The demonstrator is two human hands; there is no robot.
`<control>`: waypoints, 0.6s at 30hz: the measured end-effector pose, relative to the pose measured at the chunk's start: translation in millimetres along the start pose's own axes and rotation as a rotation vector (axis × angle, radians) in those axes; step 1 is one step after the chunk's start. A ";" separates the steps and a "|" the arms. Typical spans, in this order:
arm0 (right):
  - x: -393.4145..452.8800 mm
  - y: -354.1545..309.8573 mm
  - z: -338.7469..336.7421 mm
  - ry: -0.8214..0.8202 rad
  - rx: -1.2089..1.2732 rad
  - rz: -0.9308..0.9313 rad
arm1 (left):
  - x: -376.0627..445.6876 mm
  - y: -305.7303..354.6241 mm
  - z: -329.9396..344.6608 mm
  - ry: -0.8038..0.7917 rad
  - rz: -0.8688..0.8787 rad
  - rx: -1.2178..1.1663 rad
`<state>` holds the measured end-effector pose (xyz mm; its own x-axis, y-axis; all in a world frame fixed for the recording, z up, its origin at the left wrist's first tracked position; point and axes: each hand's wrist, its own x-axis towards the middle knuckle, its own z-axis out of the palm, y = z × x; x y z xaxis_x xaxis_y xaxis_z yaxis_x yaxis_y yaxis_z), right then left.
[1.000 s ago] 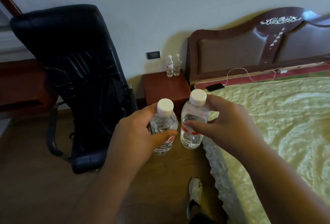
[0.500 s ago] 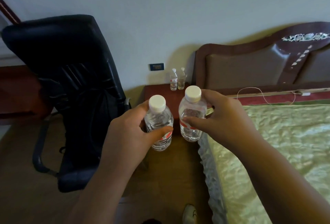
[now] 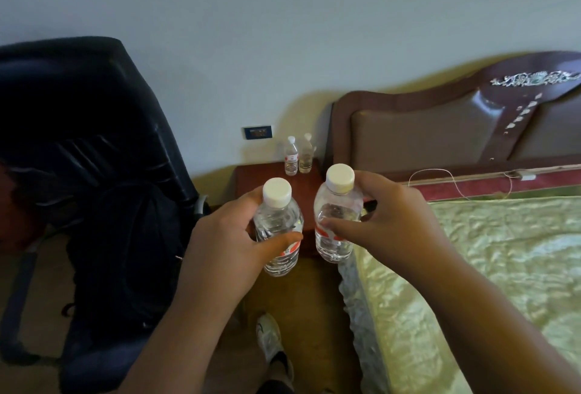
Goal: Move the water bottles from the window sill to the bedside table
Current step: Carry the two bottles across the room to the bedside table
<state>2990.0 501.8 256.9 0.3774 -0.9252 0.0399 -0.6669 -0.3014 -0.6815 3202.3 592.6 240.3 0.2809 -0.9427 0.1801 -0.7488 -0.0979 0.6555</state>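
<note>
Head view shows me mid-carry: my left hand (image 3: 229, 236) has its grip wrapped around a clear plastic water bottle with a white cap (image 3: 278, 230), and my right hand (image 3: 386, 221) pinches a second clear white-capped bottle (image 3: 334, 221) by its shoulder, both upright and side by side in the air. Ahead, the small reddish-brown wooden bedside worktop (image 3: 261, 177) stands between the black leather office chair (image 3: 94, 158) and the padded brown headboard (image 3: 440, 129), and two small clear bottles (image 3: 298, 156) already stand at its back edge against the wall. I judge part of the job done; these two are not yet set down, and the window sill is out of sight.
</note>
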 end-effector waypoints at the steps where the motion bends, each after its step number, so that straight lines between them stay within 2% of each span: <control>1: 10.8 0.3 1.5 0.007 -0.004 0.004 | 12.1 -4.2 1.9 -0.007 0.005 -0.004; 13: 145.7 -11.6 37.6 0.076 0.019 0.105 | 172.9 -74.3 1.6 -0.100 0.039 -0.059; 18: 184.1 -1.8 57.1 0.041 0.058 0.147 | 214.9 -98.7 12.0 -0.119 0.035 -0.012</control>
<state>3097.3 345.3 223.8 0.2514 -0.9673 -0.0342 -0.6745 -0.1497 -0.7229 3329.4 395.9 205.5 0.1809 -0.9768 0.1150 -0.7497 -0.0612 0.6589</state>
